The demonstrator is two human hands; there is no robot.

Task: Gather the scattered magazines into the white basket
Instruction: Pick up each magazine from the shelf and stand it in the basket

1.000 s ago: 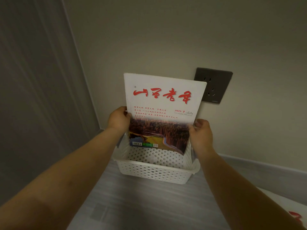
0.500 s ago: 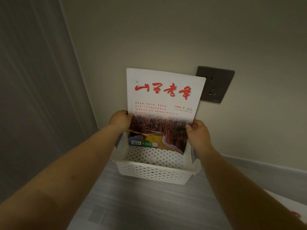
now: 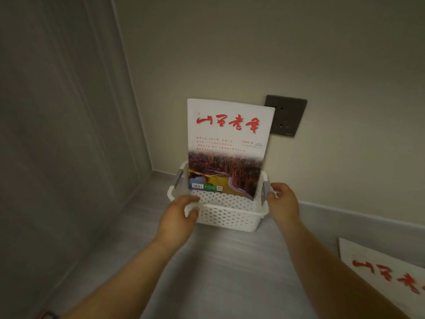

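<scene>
A white magazine [image 3: 227,139] with red title characters and a landscape photo stands upright in the white perforated basket [image 3: 230,218], its top leaning against the wall. My left hand [image 3: 178,216] hovers at the basket's front left corner with loosely curled fingers and holds nothing. My right hand [image 3: 284,203] is beside the basket's right handle, fingers relaxed, also holding nothing. A second magazine [image 3: 386,277] with the same red title lies flat on the floor at the lower right, partly cut off by the frame edge.
The basket sits on grey wood-look flooring [image 3: 230,272] near a room corner. A dark wall socket [image 3: 286,115] is behind the upright magazine. A grey panelled wall [image 3: 57,134] runs along the left side.
Both hands let go of the magazine's sides and drew back toward me. The magazine now stands by itself in the basket. The view has tipped down, showing more of the floor magazine.
</scene>
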